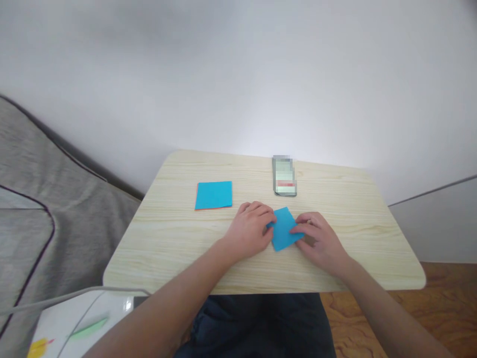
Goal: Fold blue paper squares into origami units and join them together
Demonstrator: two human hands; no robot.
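Note:
A folded blue paper [283, 227] lies on the light wooden table [179, 248] in front of me. My left hand [250, 228] rests on the table with its fingers curled, the fingertips pinching the paper's left edge. From the right, my right hand [316, 237] presses its fingers onto the paper's right edge. A flat stack of blue paper squares [213, 195], with an orange edge showing underneath, lies to the left, apart from both hands.
A phone [284, 176] lies face up near the table's far edge, just beyond the folded paper. A white wall stands behind the table. A grey cushion [44, 209] is at the left, and a white sheet with a cable lies at the lower left.

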